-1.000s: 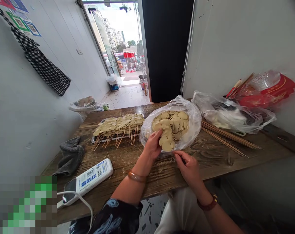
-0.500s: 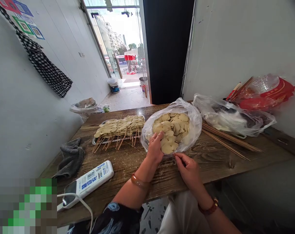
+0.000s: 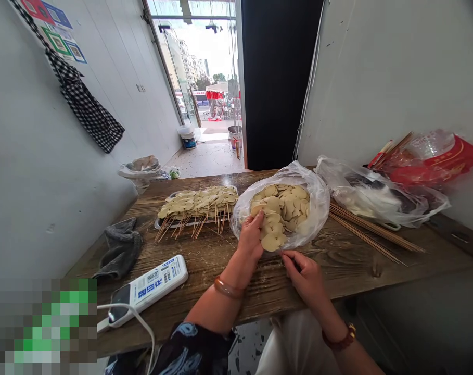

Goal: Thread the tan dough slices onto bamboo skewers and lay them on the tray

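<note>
Thin, pale round slices, like potato slices [image 3: 289, 208], fill a clear plastic bag [image 3: 318, 200] with its mouth rolled open. At the bag's near left rim, my left hand [image 3: 252, 237] is closed on a row of overlapping slices [image 3: 273, 241]. My right hand [image 3: 302, 271] pinches the near end of a thin wooden skewer [image 3: 281, 252] whose other end runs into those slices. Left of the bag, a metal tray [image 3: 157, 224] carries a pile of skewered slices [image 3: 199, 200], their bare sticks pointing toward me.
Loose skewers [image 3: 372, 229] lie right of the bag, beside another plastic bag [image 3: 380, 198] and red packaging [image 3: 435, 161]. A grey cloth [image 3: 119, 247] and a white power bank [image 3: 150, 289] with a cable lie at left on the wooden table [image 3: 337, 271].
The camera view has shifted slightly, moving everything a little right in the picture. The held row of slices now sits higher off the bag's contents, and both hands keep their grip.
</note>
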Action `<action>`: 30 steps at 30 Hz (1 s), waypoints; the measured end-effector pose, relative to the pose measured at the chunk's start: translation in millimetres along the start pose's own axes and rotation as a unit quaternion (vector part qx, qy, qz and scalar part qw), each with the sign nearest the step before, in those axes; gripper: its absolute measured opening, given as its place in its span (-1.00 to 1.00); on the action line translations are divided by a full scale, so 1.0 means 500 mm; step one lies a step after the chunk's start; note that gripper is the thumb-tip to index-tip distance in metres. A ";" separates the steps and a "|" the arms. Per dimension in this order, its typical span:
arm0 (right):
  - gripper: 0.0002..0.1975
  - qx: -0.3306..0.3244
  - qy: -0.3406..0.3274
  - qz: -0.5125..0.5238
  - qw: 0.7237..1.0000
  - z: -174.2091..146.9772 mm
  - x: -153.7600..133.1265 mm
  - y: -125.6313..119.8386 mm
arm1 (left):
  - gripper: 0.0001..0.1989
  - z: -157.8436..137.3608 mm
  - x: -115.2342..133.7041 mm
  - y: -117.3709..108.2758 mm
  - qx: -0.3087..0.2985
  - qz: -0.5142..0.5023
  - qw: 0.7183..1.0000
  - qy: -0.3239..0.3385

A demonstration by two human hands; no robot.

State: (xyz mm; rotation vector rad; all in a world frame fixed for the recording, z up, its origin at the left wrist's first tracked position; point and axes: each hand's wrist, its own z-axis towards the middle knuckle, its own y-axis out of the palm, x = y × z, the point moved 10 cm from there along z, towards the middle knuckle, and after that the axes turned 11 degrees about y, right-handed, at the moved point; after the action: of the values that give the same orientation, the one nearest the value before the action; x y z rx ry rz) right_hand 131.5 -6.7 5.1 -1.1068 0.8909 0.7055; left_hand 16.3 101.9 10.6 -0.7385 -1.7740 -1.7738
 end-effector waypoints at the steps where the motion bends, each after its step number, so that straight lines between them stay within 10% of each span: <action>1: -0.69 -0.005 0.002 0.000 1.000 0.000 0.001 0.001 | -0.66 0.000 0.000 0.003 -0.006 -0.004 1.000 -0.001; 30: -0.72 0.029 -0.012 -0.043 0.999 0.006 -0.016 0.012 | -0.59 -0.001 0.012 0.006 -0.020 -0.013 0.999 0.026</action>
State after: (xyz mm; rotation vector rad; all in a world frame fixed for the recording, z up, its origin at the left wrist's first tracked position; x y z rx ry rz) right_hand 123.4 -2.4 10.0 -1.0774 0.8327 0.6167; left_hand 14.0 101.5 17.0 -0.6806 -1.7261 -1.8345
